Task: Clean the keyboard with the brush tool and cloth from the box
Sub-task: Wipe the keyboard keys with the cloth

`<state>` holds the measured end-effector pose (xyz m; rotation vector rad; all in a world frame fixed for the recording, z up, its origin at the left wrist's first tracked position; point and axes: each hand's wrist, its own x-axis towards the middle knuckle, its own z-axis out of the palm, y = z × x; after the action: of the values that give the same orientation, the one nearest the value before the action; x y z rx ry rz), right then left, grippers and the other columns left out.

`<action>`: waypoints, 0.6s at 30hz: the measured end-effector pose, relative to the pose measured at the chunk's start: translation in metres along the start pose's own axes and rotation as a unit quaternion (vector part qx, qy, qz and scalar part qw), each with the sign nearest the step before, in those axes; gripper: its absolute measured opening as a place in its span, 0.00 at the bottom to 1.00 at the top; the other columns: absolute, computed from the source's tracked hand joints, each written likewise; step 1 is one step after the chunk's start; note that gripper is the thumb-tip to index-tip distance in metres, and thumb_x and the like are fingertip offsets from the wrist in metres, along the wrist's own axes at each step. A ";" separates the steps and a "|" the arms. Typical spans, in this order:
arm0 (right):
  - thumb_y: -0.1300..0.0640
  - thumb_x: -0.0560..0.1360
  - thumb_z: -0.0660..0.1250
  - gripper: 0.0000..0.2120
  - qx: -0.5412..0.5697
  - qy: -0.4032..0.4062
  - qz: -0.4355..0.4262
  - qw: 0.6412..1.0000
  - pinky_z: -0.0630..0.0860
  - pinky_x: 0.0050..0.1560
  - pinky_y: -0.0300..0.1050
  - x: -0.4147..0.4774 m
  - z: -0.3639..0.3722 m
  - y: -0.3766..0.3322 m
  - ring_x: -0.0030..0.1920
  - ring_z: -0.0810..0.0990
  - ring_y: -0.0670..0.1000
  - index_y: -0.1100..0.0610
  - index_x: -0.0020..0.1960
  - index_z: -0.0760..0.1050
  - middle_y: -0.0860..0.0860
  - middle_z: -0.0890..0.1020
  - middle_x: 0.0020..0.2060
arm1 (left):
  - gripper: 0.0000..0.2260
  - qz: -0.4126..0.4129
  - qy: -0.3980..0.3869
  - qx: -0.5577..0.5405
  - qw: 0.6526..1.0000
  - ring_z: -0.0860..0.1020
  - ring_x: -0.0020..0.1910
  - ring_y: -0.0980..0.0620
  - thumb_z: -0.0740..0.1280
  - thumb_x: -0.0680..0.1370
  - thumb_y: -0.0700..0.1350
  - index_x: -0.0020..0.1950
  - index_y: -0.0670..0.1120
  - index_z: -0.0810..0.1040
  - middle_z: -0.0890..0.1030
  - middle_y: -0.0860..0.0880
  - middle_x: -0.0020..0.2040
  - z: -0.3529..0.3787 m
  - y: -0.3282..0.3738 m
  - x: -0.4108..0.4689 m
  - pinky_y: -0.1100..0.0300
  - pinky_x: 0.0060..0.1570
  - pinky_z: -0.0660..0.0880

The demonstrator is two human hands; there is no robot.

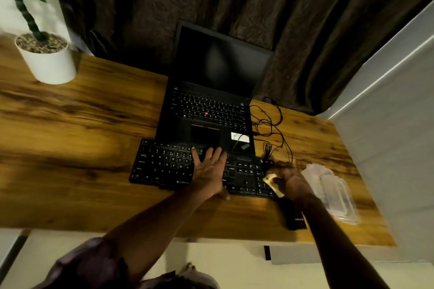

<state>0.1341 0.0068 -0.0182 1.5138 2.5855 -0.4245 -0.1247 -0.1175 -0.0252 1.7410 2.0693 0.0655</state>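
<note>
A black keyboard (164, 166) lies on the wooden desk (82, 124) in front of an open laptop. My left hand (209, 169) rests flat on the middle of the keyboard, fingers spread and straight. My right hand (288, 180) is at the keyboard's right end and grips a yellow cloth (272, 183) against the keys. The hand is blurred. A clear plastic box (333, 192) lies on the desk just right of my right hand. No brush tool can be made out.
The black laptop (211, 105) stands open behind the keyboard, with tangled black cables (270, 124) to its right. A small black object (293, 216) lies near the desk's front edge. A potted plant (44, 54) stands at the far left. A grey wall (387, 124) borders the right.
</note>
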 end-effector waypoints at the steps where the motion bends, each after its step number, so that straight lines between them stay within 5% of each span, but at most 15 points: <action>1: 0.51 0.76 0.70 0.14 0.003 0.007 0.012 1.000 0.76 0.59 0.47 -0.002 -0.001 0.009 0.56 0.76 0.50 0.40 0.60 0.77 0.50 0.76 0.62 | 0.63 -0.001 -0.001 0.000 1.000 0.43 0.79 0.44 0.77 0.58 0.67 0.80 0.49 0.44 0.45 0.47 0.81 0.000 0.000 0.000 0.29 0.71 0.39; 10: 0.53 0.79 0.67 0.17 -0.004 0.026 0.030 0.999 0.67 0.65 0.44 -0.010 0.007 -0.026 0.63 0.70 0.51 0.47 0.67 0.74 0.46 0.68 0.61 | 0.62 -0.003 -0.001 -0.004 1.000 0.43 0.79 0.44 0.78 0.59 0.66 0.80 0.49 0.44 0.45 0.47 0.81 0.000 0.000 0.000 0.30 0.71 0.36; 13: 0.48 0.77 0.68 0.16 -0.012 0.011 0.032 0.999 0.72 0.64 0.49 -0.012 0.004 -0.010 0.62 0.73 0.53 0.40 0.64 0.75 0.47 0.72 0.63 | 0.62 -0.005 -0.008 -0.002 1.000 0.42 0.79 0.44 0.78 0.59 0.66 0.80 0.49 0.43 0.44 0.47 0.81 -0.001 0.000 0.000 0.30 0.71 0.37; 18: 0.43 0.75 0.67 0.21 -0.039 0.009 0.092 0.995 0.73 0.62 0.48 -0.010 0.016 0.031 0.61 0.73 0.52 0.48 0.66 0.74 0.52 0.74 0.65 | 0.62 -0.007 -0.006 0.001 1.000 0.42 0.79 0.44 0.77 0.59 0.67 0.80 0.49 0.43 0.44 0.47 0.81 -0.001 0.000 -0.001 0.30 0.71 0.38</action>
<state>0.1658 0.0079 -0.0371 1.7148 2.4159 -0.2869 -0.1245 -0.1186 -0.0240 1.7240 2.0720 0.0485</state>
